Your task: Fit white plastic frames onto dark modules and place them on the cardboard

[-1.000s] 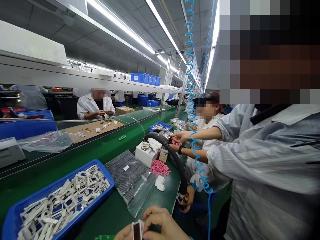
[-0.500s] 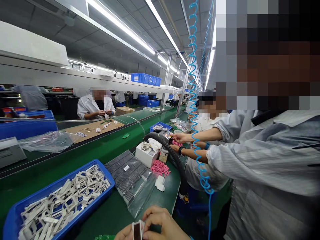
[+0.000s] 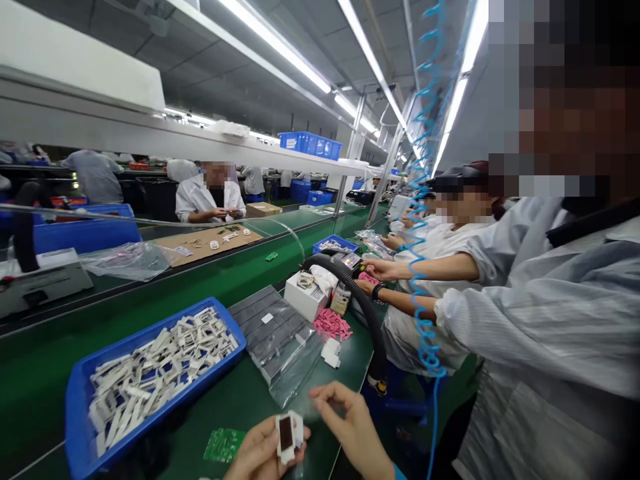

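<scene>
My left hand (image 3: 263,450) is closed around a small white plastic frame with a dark window (image 3: 285,433), held upright above the near edge of the bench. A white piece shows behind the frame's right side. Apart from it, to the right, my right hand (image 3: 353,423) has its fingers curved and parted, and I see nothing in them. Left of my left hand lies a green circuit board (image 3: 223,445). A blue tray (image 3: 75,400) heaped with white plastic frames (image 3: 165,373) stands farther left.
Beyond my hands lie a bagged grey sheet of parts (image 3: 270,327), white pieces (image 3: 331,353) and pink strips (image 3: 333,325). A white box (image 3: 305,297) and a black hose (image 3: 370,313) stand behind. At right, a co-worker's sleeve (image 3: 500,287) and a coiled blue air line (image 3: 425,267).
My right hand has come away from the white frame, moving right. My left hand still holds the frame. The view has shifted, bringing more of the circuit board into sight.
</scene>
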Tool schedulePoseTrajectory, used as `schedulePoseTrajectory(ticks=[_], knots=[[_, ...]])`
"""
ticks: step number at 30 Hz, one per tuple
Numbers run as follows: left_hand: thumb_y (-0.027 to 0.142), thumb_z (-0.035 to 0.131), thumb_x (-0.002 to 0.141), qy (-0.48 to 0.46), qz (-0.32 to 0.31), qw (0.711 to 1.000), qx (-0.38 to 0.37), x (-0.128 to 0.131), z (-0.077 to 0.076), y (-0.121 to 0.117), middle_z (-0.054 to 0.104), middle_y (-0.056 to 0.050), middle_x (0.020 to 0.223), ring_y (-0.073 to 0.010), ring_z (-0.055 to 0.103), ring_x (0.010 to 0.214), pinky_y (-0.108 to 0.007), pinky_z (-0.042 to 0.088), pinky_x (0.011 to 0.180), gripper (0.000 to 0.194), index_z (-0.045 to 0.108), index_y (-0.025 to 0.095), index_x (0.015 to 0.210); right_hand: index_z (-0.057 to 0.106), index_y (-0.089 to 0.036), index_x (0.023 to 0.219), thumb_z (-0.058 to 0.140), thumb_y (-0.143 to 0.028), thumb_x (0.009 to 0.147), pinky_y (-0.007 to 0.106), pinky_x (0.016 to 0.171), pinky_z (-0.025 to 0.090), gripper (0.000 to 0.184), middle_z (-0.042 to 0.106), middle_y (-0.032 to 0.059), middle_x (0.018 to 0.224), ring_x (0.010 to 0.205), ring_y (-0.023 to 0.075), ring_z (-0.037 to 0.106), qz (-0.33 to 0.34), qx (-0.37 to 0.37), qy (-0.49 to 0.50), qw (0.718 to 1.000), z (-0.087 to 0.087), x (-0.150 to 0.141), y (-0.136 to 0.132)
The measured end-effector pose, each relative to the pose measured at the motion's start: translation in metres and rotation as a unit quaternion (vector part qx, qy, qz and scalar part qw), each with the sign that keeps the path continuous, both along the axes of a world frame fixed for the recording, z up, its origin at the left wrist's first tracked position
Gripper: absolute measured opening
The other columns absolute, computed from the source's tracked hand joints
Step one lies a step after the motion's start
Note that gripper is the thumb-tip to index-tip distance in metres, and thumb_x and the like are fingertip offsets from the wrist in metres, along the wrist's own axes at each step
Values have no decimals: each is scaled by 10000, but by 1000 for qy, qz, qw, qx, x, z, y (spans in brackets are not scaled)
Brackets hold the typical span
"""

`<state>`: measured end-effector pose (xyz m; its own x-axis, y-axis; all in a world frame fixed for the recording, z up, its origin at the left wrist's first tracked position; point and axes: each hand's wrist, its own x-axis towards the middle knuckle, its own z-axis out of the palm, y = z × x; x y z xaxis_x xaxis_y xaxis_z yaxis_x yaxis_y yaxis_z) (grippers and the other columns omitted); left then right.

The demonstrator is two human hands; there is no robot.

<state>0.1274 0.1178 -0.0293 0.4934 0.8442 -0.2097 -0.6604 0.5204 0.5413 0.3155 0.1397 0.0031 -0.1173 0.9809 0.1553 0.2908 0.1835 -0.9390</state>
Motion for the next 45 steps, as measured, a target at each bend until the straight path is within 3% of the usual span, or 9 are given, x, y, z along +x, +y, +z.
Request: schedulePoseTrajectory(ticks=[4,7,11,14,19,24,29,39,45], knots=[[303,638,764,-51,78,996,2,-11,3,-5,695,-193,1036,-260,613,972,-396,389,956,330,686,74,997,609,-192,785,553,-293,882,350,821,504,151,699,98,965,926,230,648,-33,87,-57,994,-26,2,-9],[283,582,798,-76,102,992,6,-17,-1,-4,686,-205,1064,-265,621,963,-428,371,976,324,667,61,1017,620,-219,849,529,-191,889,366,851,499,103,691,72,979,981,221,613,71,167,-135,974,-44,-1,-20],[279,541,814,-94,103,990,8,-17,-4,-3,693,-190,1059,-275,626,978,-443,373,971,319,663,66,1019,663,-232,856,553,-188,882,429,952,456,121,708,40,893,1002,223,599,192,151,-166,955,-52,-6,-24],[270,535,812,-103,87,991,22,-15,-4,-4,696,-186,1056,-278,627,979,-437,396,952,314,669,65,1009,678,-237,895,617,-280,856,505,1043,348,84,711,44,897,1000,242,600,164,112,-119,973,-45,-11,-19],[256,521,819,-114,78,990,36,-13,-1,-3,710,-172,1019,-284,626,989,-435,421,944,307,681,65,999,543,-212,1198,705,-430,759,427,987,420,516,578,106,1219,1134,266,536,108,-11,79,991,-32,-32,-14],[250,527,817,-112,75,990,30,-13,-3,-4,707,-150,1040,-280,616,1027,-437,397,993,312,676,80,1033,559,-182,1081,670,-405,795,373,906,457,379,631,91,1051,998,222,597,98,-54,164,980,-32,-49,-12],[244,553,826,-90,61,994,14,-9,2,-5,701,-142,1042,-261,609,1026,-475,398,1005,269,680,100,1014,474,-208,902,713,-349,760,373,880,476,312,590,120,1146,1023,229,593,55,0,211,976,-25,-44,-9],[283,702,745,30,65,997,-39,3,27,-5,682,-81,793,-137,618,728,-307,523,791,236,704,88,877,481,-267,1308,547,-138,864,344,922,451,467,555,73,1144,1064,210,524,134,143,-97,976,14,-28,-15],[315,778,652,46,78,993,-77,7,40,-7,703,-61,736,-132,629,703,-280,538,781,260,717,109,799,634,-240,1065,618,-176,844,316,821,490,231,618,60,1010,925,193,555,118,214,-108,964,12,-30,-11]])
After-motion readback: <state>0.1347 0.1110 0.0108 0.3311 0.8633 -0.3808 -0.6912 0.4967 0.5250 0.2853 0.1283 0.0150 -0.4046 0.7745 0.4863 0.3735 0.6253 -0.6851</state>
